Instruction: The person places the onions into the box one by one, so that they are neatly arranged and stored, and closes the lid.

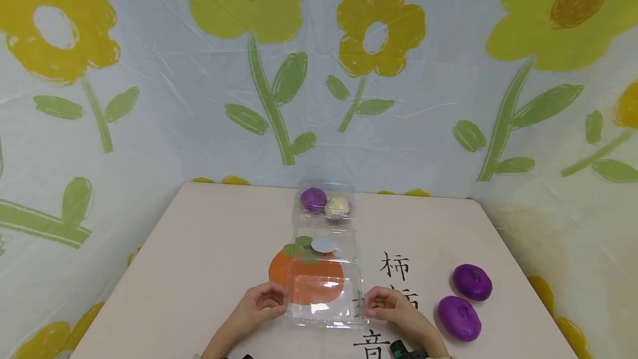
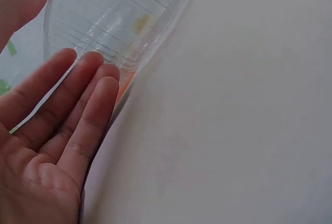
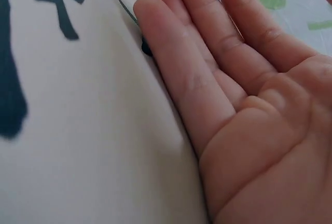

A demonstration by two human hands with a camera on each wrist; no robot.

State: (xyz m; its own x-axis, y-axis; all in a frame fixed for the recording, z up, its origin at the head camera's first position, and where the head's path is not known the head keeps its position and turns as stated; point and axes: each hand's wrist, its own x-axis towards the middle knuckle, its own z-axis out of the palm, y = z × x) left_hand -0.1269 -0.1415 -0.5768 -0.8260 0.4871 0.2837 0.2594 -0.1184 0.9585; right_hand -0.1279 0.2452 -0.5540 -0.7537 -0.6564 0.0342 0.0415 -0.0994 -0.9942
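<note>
A clear plastic clamshell container (image 1: 326, 324) lies open on the table in front of me, its lid (image 1: 346, 241) folded out on the far side. My left hand (image 1: 261, 304) holds its left edge; in the left wrist view the thumb (image 2: 28, 6) is at the rim and the fingers (image 2: 85, 94) lie against the side. Opposite it, my right hand (image 1: 389, 307) grips the right edge. Its thumb is mostly outside the right wrist view, where the fingers (image 3: 181, 63) lie close along the table. A white oval label (image 1: 324, 245) shows on the lid.
Behind the lid stands another clear container (image 1: 326, 186) with a purple bun (image 1: 313, 200) and a whitish bun (image 1: 337, 207). Two purple buns (image 1: 472, 282) (image 1: 459, 318) sit at the right. The table (image 1: 214, 237) has a printed orange persimmon and dark characters; a flowered cloth (image 1: 423, 126) hangs behind.
</note>
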